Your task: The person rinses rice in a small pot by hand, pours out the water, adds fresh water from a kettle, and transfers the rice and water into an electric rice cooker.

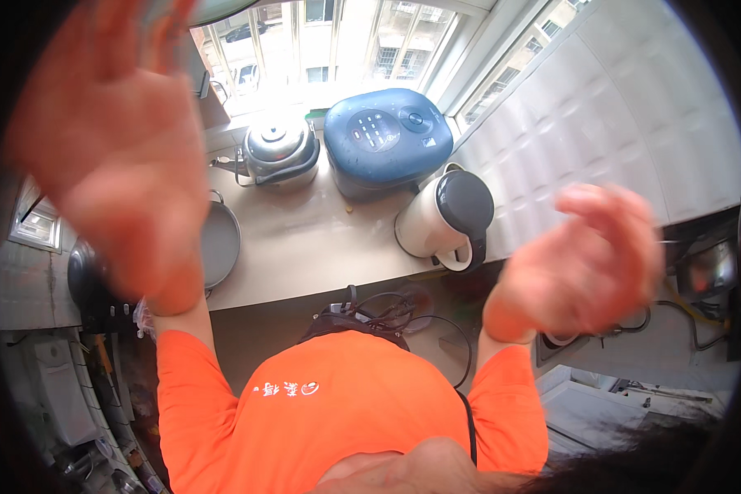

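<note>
My left hand (123,156) is raised close to the camera at the left, blurred, with its fingers stretched upward and nothing visible in it. The fingertips run toward the top edge, beside a curved greenish rim (218,10) that I cannot make out. At the right, my right hand (580,259) is lifted and smeared by motion, its fingers loosely curved and apart, with no object showing in it. Nearest to it stands a cream electric kettle (424,216) with a dark grey lid. A grey pan (221,245) lies partly hidden behind my left hand.
On the light counter (305,239) stand a metal kettle (278,152) and a blue rice cooker (387,136), below a bright window (321,49). White tiles (601,107) line the right wall. Black cables (395,309) hang at the counter's near edge. A stove (556,347) sits at the right.
</note>
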The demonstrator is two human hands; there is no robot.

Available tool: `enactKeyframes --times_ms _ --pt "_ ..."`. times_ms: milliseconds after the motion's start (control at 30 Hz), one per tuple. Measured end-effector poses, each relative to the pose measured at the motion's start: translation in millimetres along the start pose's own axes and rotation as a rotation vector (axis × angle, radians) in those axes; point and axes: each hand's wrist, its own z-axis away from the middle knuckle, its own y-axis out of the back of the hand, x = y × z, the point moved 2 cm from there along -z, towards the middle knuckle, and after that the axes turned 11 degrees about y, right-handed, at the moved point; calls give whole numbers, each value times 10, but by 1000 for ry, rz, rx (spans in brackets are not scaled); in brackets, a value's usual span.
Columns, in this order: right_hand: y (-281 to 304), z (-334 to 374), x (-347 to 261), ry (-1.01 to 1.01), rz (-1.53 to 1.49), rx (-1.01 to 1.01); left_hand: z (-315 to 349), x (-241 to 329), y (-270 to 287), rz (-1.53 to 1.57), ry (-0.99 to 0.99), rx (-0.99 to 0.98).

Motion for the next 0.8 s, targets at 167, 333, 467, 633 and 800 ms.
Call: enactKeyframes --times_ms 167,333,467,633,800 --pt "-693 1359 601 -549 134 -468 1260 -1221 116 -844 684 -306" --pt "-927 2186 900 -574 374 -757 2196 -1768 170 -1152 824 -442" --pt "-1029 2374 1032 -508 492 -854 2403 -1961 166 -1234 818 -367" --pt "-1071 2469 1125 -475 559 -900 2402 -1971 119 -1352 794 -383" --pt "-1126 2496 1171 -449 615 -931 2361 -1988 137 -1389 768 -378"
